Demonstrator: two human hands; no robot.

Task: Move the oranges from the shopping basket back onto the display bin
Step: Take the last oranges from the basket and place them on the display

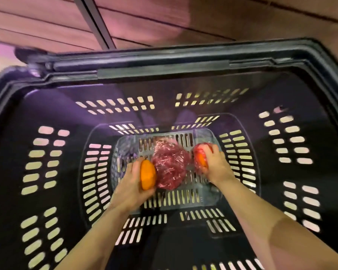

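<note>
I look straight down into a deep black shopping basket (47, 156) with slotted walls. Both my arms reach to its bottom. My left hand (132, 184) grips a bare orange (147, 177). My right hand (216, 166) is closed on a second orange (200, 157) that looks reddish under shiny clear wrap. Between the two hands a dark red item in crinkled plastic film (170, 166) lies on the basket floor. The display bin is not in view.
The basket's thick rim and folded handle (164, 65) run across the top. Beyond the rim is a brown plank floor (37, 26) with a dark metal post (96, 20). The picture is slightly blurred.
</note>
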